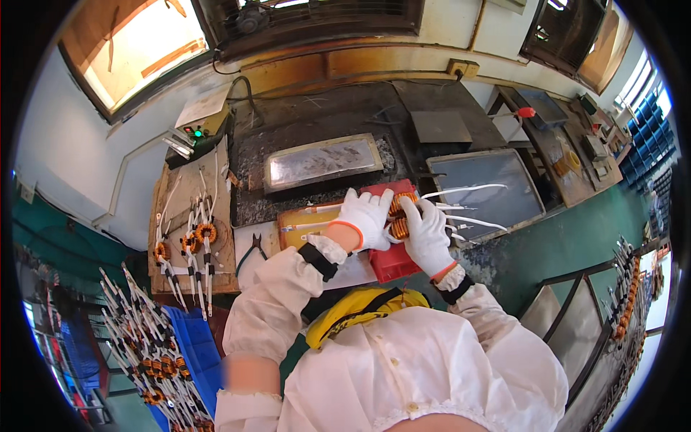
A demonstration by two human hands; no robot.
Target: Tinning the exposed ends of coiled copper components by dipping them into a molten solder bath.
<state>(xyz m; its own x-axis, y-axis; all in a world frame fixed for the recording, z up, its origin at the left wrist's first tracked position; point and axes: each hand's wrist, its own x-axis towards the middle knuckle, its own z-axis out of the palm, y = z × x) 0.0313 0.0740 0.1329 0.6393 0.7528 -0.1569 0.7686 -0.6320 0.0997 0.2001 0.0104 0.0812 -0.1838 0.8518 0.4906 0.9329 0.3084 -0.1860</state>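
Observation:
Two copper-wound ring coils (pixel 403 204) with white leads sit close together above a red block-like holder (pixel 392 264). From the left, my left hand (pixel 362 218), in a white glove with an orange cuff, closes on the coils and the leads beside them. On their other side, my right hand (pixel 430 234), gloved the same way, bends its thumb and fingers around the coils. White leads (pixel 468 190) with bare-looking tips stick out to the right past my right hand. More lead ends (pixel 309 227) lie over a yellowish board (pixel 291 216) on the left. My fingers partly cover the coils.
Behind my hands stands a rectangular pot with a silvery surface (pixel 324 162). A grey-blue framed tray (pixel 497 187) is at right. Several coils (pixel 206 232) lie on the left bench near pliers (pixel 253 248). A blue bin (pixel 194 338) with more coils is lower left.

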